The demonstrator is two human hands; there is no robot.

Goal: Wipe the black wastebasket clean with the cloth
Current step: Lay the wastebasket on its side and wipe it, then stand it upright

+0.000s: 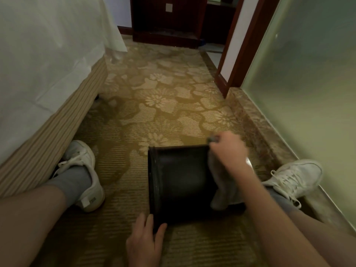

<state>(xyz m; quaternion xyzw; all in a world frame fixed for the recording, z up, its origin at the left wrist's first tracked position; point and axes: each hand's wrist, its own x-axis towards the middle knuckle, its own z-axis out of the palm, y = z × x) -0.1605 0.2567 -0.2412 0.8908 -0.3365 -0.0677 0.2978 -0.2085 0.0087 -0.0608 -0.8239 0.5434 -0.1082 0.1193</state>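
Gripping wastebasket (179, 182), left hand (144, 241) — right hand (229, 151), cloth (223, 189)

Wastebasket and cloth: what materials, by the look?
The wastebasket: probably hard plastic, possibly leatherette-covered; black, dull sheen, with a faint highlight on its wall. The cloth: soft fabric, maybe terry; pale grey, matte, hanging in limp folds.

left hand (144, 241) pinches the wastebasket (183, 180) rim, right hand (229, 151) reaches forward holding the cloth (223, 189).
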